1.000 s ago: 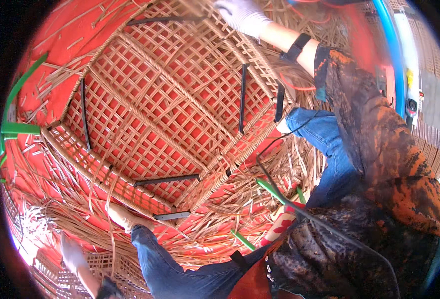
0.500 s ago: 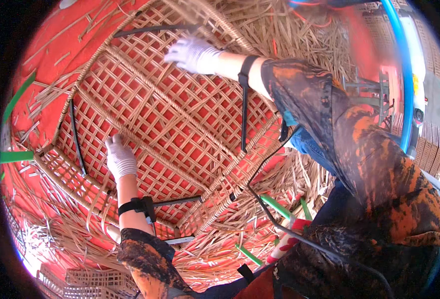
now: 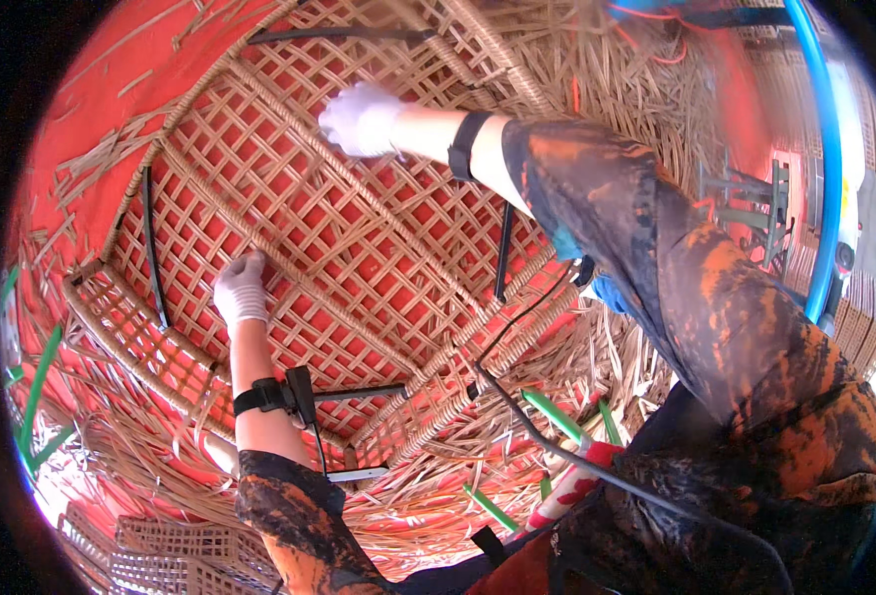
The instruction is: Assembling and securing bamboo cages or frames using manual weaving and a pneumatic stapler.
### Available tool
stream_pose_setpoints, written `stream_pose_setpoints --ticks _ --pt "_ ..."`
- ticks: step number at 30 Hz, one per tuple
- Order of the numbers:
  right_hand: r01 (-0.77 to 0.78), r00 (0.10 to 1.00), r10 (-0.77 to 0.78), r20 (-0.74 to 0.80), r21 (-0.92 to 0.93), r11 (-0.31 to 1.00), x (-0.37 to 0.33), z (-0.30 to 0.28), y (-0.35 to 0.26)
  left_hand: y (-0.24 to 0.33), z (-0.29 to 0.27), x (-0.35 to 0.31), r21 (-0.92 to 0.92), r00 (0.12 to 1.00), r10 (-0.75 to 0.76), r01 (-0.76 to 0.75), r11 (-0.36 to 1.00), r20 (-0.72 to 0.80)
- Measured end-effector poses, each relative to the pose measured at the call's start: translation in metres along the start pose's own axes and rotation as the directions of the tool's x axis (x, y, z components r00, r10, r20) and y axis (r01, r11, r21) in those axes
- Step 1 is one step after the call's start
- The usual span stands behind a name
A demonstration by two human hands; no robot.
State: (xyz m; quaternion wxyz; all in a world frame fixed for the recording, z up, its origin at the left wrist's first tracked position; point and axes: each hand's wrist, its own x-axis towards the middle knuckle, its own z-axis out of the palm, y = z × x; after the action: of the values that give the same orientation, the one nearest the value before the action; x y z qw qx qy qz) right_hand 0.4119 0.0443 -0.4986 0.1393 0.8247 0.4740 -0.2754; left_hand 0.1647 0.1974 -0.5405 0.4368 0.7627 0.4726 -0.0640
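A large woven rattan lattice panel (image 3: 359,238) with a thick braided rim lies over a red floor. My left hand (image 3: 240,290), in a white glove, rests flat on the lattice near its lower left rim, fingers together. My right hand (image 3: 362,117), also white-gloved, presses on the upper middle of the lattice, and whether it pinches a strand is unclear. Both wrists wear black straps. Black metal frame bars (image 3: 502,253) run under the weave.
Loose rattan strips (image 3: 428,496) pile along the lower edge, with green sticks (image 3: 557,415) among them. Smaller woven panels (image 3: 170,555) lie at the bottom left. A black cable (image 3: 577,461) crosses toward my lap. A blue hoop (image 3: 827,169) stands at the right.
Both hands came onto the lattice. My right hand slid down from the top edge toward the middle, and my left hand moved up from below onto the lower left part.
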Motion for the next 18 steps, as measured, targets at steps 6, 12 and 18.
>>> stream_pose_setpoints --ticks 6,12,18 --pt "-0.207 0.967 0.225 -0.12 0.148 0.967 0.007 -0.007 0.01 0.009 -0.026 0.04 0.177 0.989 -0.145 0.136 0.975 0.042" --pt "-0.211 0.873 0.274 -0.404 0.193 0.958 -0.036 -0.004 0.053 -0.074 -0.109 0.083 0.311 0.881 -0.458 0.406 0.859 0.115" --pt "-0.126 0.971 0.154 -0.181 0.155 0.98 -0.088 0.008 0.047 -0.157 -0.172 0.068 0.692 0.915 -0.379 0.361 0.625 -0.134"
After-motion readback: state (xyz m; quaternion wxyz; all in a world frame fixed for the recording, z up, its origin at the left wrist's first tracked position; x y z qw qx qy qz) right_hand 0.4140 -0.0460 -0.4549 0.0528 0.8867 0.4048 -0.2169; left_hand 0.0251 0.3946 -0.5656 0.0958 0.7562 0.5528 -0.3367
